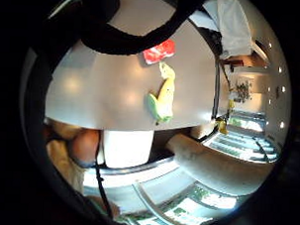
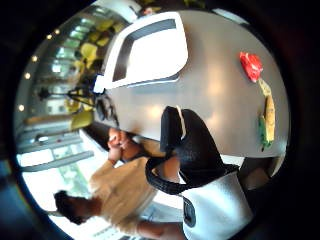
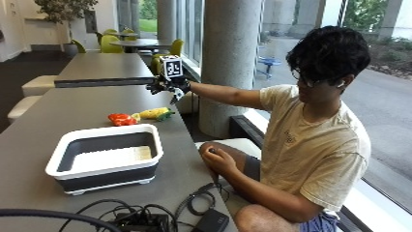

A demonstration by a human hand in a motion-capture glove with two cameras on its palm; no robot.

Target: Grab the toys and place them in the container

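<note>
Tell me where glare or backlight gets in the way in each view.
Outside view: bright windows behind the person, table evenly lit, red toy and corn toy clear. Thumb side view: glare patches on the table near the container. Little finger side view: soft glare spots on the table; the hand is raised above the toys.

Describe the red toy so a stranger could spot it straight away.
Start at the white-rimmed container on the grey table, then look past its far rim to the short row of toys. The red toy is the end one farthest from the person, beside the yellow corn toy; it alone is red.
</note>
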